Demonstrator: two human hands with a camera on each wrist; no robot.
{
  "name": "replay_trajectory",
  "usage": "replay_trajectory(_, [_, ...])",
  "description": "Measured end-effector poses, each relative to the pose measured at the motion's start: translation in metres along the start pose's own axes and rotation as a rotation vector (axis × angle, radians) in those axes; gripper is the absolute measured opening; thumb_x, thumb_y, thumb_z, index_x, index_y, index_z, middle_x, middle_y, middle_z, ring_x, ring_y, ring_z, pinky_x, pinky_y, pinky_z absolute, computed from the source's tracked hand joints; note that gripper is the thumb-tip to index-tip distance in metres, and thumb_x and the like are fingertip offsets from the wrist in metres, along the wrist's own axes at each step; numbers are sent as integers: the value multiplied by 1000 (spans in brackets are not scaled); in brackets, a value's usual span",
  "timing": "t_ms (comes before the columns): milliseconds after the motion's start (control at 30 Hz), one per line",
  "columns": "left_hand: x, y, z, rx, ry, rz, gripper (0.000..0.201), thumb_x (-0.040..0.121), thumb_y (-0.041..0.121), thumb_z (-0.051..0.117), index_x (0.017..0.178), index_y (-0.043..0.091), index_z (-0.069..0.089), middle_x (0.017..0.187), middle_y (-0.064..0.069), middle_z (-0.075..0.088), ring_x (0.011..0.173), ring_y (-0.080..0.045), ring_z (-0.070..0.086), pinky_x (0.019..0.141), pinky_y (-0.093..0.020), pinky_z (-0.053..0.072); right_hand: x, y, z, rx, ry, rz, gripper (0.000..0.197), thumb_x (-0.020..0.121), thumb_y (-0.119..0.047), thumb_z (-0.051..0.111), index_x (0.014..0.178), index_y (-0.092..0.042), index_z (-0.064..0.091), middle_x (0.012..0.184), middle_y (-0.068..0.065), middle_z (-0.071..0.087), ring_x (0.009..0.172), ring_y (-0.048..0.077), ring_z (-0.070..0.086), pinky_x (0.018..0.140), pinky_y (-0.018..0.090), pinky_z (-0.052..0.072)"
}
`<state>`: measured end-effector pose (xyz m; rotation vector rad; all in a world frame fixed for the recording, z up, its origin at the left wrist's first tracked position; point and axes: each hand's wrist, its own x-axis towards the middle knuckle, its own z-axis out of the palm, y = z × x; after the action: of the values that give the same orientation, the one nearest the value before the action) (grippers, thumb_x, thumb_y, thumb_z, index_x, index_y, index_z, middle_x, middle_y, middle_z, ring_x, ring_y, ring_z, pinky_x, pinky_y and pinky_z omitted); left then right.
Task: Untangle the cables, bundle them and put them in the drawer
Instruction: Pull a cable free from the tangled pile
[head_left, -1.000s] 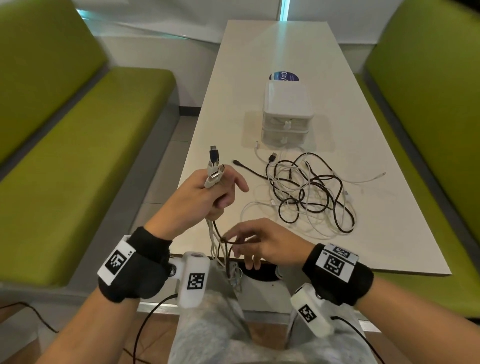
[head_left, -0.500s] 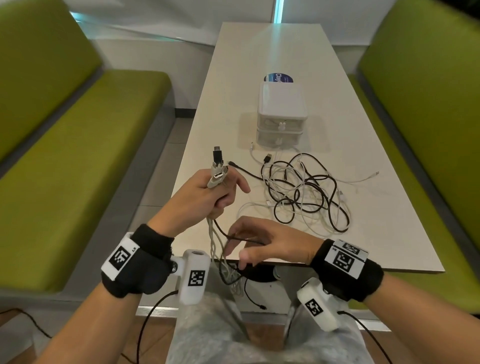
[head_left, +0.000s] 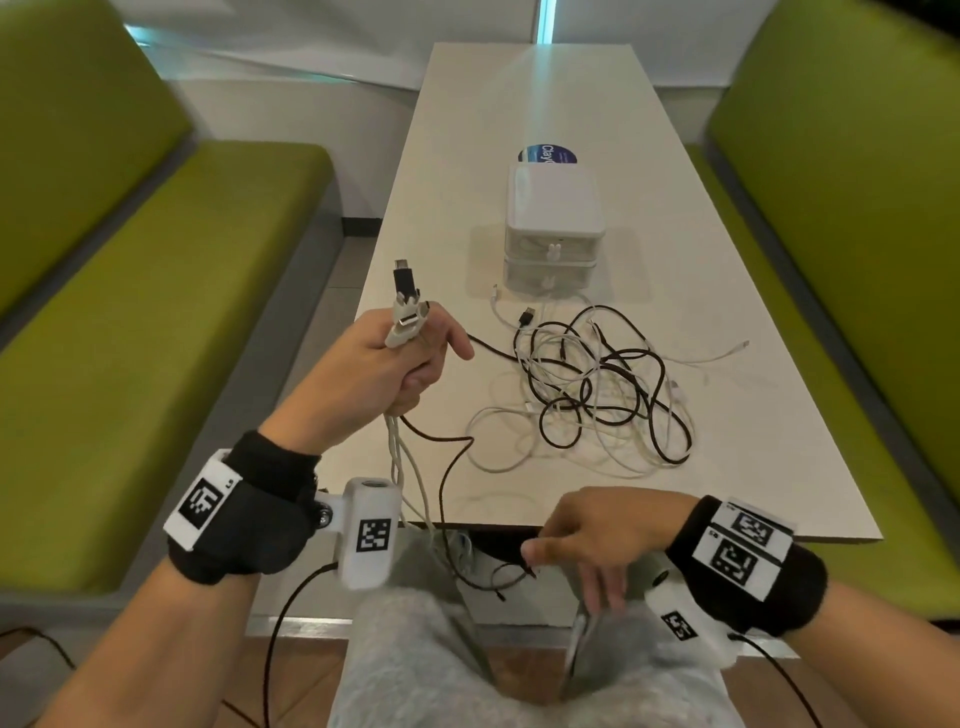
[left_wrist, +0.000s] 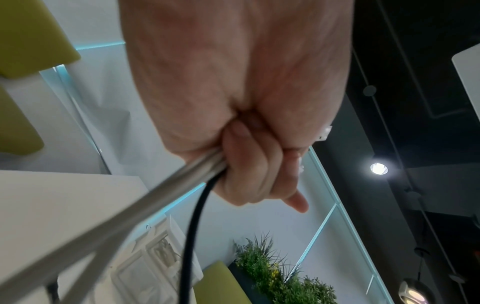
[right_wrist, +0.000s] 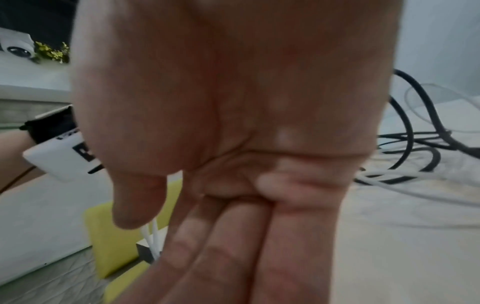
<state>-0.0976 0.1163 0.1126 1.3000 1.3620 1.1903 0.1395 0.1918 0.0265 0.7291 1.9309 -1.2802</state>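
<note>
- The left bench, upholstered in green, is running along the left side of the white table.
- The left hand is hovering above the table's near left corner, clenching a bunch of held cables; in the left wrist view the fingers are curling tightly round the white strands and one black strand.
- The plugs, one black and several white, are sticking up out of the top of that fist, while the strands are hanging down past the table edge toward the person's lap.
- The black cable is looping down from the left hand and trailing toward the right hand, which is sitting low at the near table edge.
- The right hand's thumb and forefinger seem to be pinching that black strand; its other fingers are pointing straight down, relaxed.
- The tangled cables, black and white, are lying in a heap on the table, well apart from both hands.
- The drawer unit, small and white, is standing just behind the heap with both drawers closed.
- The right bench is lining the far right.
</note>
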Motion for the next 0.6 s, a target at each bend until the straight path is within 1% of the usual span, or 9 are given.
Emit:
replay_trajectory(100, [1, -1, 3, -72, 6, -1, 36, 99, 32, 38, 85, 12, 64, 53, 2, 33, 41, -6, 21, 40, -18, 20, 0, 3, -4, -113, 14, -13, 44, 94, -55, 47, 115, -21, 64, 82, 2, 76, 65, 20, 70, 92, 37, 53])
replay_trajectory(167, [4, -2, 6, -79, 4, 1, 36, 98, 33, 39, 86, 11, 65, 54, 1, 33, 41, -7, 21, 40, -19, 20, 0, 4, -9, -140, 102, -68, 34, 96, -48, 49, 108, -22, 67, 81, 2, 76, 60, 15, 69, 82, 33, 57])
replay_trajectory(233, [7, -4, 12, -57, -6, -7, 38, 99, 33, 39, 90, 8, 66, 54, 0, 32, 43, -10, 19, 41, -21, 17, -2, 3, -21, -88, 313, -134, 24, 96, -42, 52, 100, -24, 67, 74, 1, 73, 53, 11, 64, 65, 25, 56])
replay_trajectory(267, [8, -6, 16, -44, -9, -16, 40, 99, 33, 38, 93, 6, 67, 55, -2, 32, 43, -12, 18, 41, -23, 16, -3, 1, -29, -43, 457, -164, 21, 96, -39, 54, 95, -23, 67, 70, 1, 71, 50, 9, 61, 58, 24, 54])
replay_trajectory(333, [12, -9, 23, -24, -8, -44, 47, 99, 37, 37, 98, 1, 68, 56, -4, 31, 45, -17, 16, 42, -27, 14, -6, -5, -44, 78, 688, -211, 17, 96, -32, 56, 90, -19, 67, 65, 3, 69, 47, 12, 59, 52, 29, 54])
replay_trajectory(367, [14, -11, 26, -22, -4, -57, 50, 98, 40, 37, 100, 1, 68, 56, -5, 31, 46, -18, 16, 43, -28, 14, -5, -10, -49, 140, 734, -220, 17, 96, -30, 57, 90, -18, 67, 65, 4, 69, 46, 14, 60, 51, 31, 55])
replay_trajectory(467, [20, -19, 34, -19, 14, -92, 52, 98, 43, 35, 99, 6, 72, 58, -7, 33, 46, -17, 20, 42, -26, 16, 9, -22, -53, 136, 674, -143, 17, 98, -30, 54, 97, -18, 66, 73, 3, 72, 54, 17, 67, 55, 32, 59])
replay_trajectory(533, [23, -23, 38, 3, 26, -119, 53, 100, 43, 34, 92, 8, 73, 59, -8, 36, 45, -14, 24, 41, -23, 20, 24, -27, -49, -99, 711, -16, 23, 98, -35, 51, 99, -16, 65, 85, 5, 71, 71, 21, 70, 67, 34, 58])
replay_trajectory(600, [27, -28, 41, 18, 45, -144, 56, 100, 43, 34, 86, 7, 73, 59, -8, 40, 44, -11, 28, 41, -19, 24, 39, -29, -45, -346, 822, 106, 28, 98, -34, 50, 101, -10, 64, 98, 9, 67, 91, 27, 65, 73, 33, 49])
